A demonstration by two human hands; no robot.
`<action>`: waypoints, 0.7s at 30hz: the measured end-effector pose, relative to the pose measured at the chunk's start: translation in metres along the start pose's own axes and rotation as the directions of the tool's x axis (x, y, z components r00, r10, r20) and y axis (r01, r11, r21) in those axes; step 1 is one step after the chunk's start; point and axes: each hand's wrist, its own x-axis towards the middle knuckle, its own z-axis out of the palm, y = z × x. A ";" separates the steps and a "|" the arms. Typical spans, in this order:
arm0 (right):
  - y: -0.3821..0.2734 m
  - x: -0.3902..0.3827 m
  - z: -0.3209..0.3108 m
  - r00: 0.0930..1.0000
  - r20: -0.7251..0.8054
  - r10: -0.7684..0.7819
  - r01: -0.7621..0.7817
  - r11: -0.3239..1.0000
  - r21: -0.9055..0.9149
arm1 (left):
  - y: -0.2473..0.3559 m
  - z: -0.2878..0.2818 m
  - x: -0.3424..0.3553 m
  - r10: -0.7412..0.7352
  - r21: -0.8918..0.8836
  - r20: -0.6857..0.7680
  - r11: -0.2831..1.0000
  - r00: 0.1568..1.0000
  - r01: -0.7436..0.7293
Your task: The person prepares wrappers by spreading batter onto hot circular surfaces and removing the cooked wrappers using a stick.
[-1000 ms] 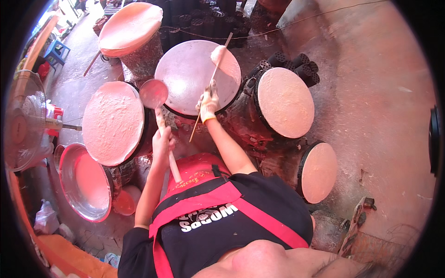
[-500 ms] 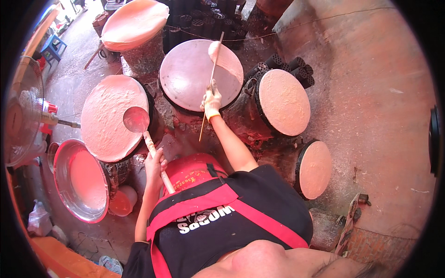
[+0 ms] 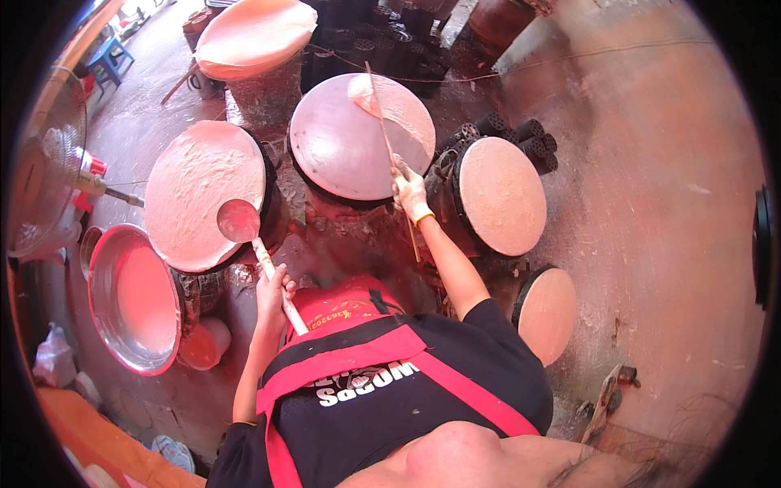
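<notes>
My left hand is wrapped round the pale handle of a ladle, whose round bowl hangs over the near right edge of the batter-covered left griddle. In a light work glove, my right hand grips a long thin stick. The stick reaches over the round middle griddle, its far end beside a wet lump of batter. A thin batter film lies right of the stick; the griddle's left part is bare grey.
Two more batter-coated griddles, a larger one and a smaller one, stand at right. A batter basin and a fan are at left. Pale thin sheets are stacked at the back. Black perforated coal cylinders stand behind.
The stick's far end and the batter lump have moved left across the middle griddle, and the film behind them is wider. My right hand has shifted right; the ladle stays by the left griddle.
</notes>
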 end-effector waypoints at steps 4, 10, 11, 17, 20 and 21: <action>-0.029 0.005 0.012 0.977 0.213 0.027 -0.006 0.995 -0.102 | -0.016 0.017 0.002 0.043 -0.075 -0.055 0.996 0.998 -0.047; -0.037 0.025 -0.067 0.957 0.288 -0.023 0.088 0.973 -0.212 | -0.049 0.037 -0.002 0.078 -0.178 -0.184 0.978 0.980 -0.111; -0.037 0.041 -0.077 0.978 0.208 0.007 0.025 0.988 -0.151 | -0.054 0.045 -0.004 0.067 -0.198 -0.227 0.974 0.971 -0.114; -0.054 0.059 -0.059 0.862 0.494 0.110 0.024 0.966 -0.258 | -0.095 0.069 -0.020 0.061 -0.225 -0.353 0.963 0.934 -0.148; -0.060 0.058 -0.083 0.804 0.585 0.109 0.162 0.906 -0.391 | -0.117 0.072 -0.022 0.040 -0.256 -0.401 0.954 0.915 -0.154; -0.060 0.060 -0.095 0.778 0.613 0.136 0.142 0.913 -0.382 | -0.125 0.068 -0.023 0.027 -0.260 -0.420 0.954 0.907 -0.149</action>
